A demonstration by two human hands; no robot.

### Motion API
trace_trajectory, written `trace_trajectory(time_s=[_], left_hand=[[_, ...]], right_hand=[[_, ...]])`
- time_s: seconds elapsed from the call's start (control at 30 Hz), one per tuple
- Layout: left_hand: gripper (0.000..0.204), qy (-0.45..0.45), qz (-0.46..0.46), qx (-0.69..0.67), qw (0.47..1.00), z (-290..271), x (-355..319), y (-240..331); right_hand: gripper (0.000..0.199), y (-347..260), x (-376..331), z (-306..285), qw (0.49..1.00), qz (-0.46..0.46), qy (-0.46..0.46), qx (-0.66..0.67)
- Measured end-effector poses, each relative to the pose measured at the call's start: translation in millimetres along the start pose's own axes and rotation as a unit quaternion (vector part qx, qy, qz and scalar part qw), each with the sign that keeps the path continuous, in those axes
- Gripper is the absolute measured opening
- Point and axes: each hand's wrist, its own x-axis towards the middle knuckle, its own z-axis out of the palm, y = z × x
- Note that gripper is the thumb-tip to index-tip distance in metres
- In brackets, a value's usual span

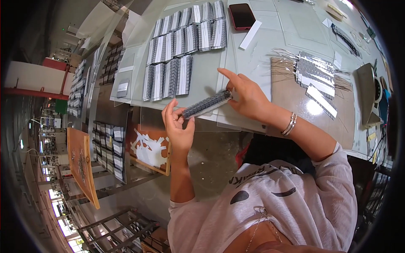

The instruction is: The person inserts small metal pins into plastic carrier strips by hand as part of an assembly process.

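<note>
Near the table's front edge, a dark grey bundle of segmented strips (206, 104) is held level between both hands. My left hand (179, 126) grips its left end, with the thumb below and fingers curled behind. At the other end, my right hand (249, 98) pinches the bundle with the thumb and some fingers while the index finger points outward. Beyond them lie several similar bundles (184, 69) in three rows, most with a white paper strip along the top. What the segments are made of, I cannot tell.
At the right, a brown board (291, 111) bears stacked strips (314, 74) with thin wires sticking out. A phone (242, 17) and a white strip (250, 35) lie at the back. Below the table's left edge stands a wooden tray (168, 158) of white paper scraps.
</note>
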Motion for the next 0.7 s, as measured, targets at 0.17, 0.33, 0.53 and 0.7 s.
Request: trace_trajectory(time_s=[0.17, 0.33, 0.53, 0.7], left_hand=[[0.089, 0.001, -0.102, -0.13, 0.986, 1, 5, 14], [0.096, 0.032, -0.18, -0.186, 0.965, 14, -1, 17], [0.089, 0.016, -0.032, 0.131, 0.991, 39, -19, 26], [0.077, 0.016, -0.024, 0.285, 0.958, 45, -31, 27]], right_hand=[[0.092, 7, 35, -14, 0.913, 0.193, -0.069, 0.353], [0.088, 10, 75, -18, 0.827, 0.339, -0.062, 0.445], [0.083, 20, 108, -10, 0.931, 0.27, -0.079, 0.233], [0.069, 32, 117, 5, 0.988, 0.141, -0.055, -0.023]])
